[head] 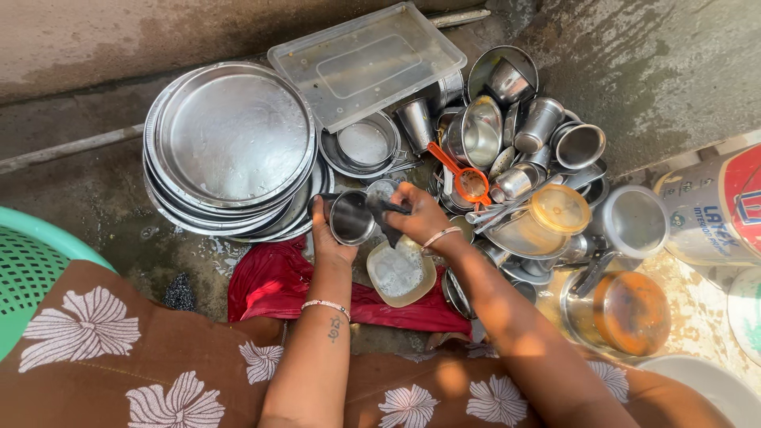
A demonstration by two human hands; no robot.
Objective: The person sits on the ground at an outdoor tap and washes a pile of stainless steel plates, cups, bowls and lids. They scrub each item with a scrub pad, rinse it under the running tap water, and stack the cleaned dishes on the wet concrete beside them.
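Brown floral cloth (119, 349) fills the bottom; left hand (329, 238) grips a steel cup (353, 218), right hand (420, 218) pinching perhaps a dark scrubber (387, 220), stacked steel plates (230, 143) upper left.

I see steel cup (351, 218) glossy, wet; stacked plates (230, 139) bright polished metal. Lid (366, 62) clear plastic (slightly cloudy). Strainer (468, 181) orange plastic. Red cloth (273, 285) soft, matt. Concrete floor (87, 198) rough, damp.

Both forearms reach forward and downward from the bottom edge, converging near the middle. The left hand (329, 238) is curled in a grip, thumb up, with a beaded bracelet and a small tattoo on its wrist. The right hand (418, 215), bangle at the wrist, has its fingers pinched shut, pointing toward the left hand.
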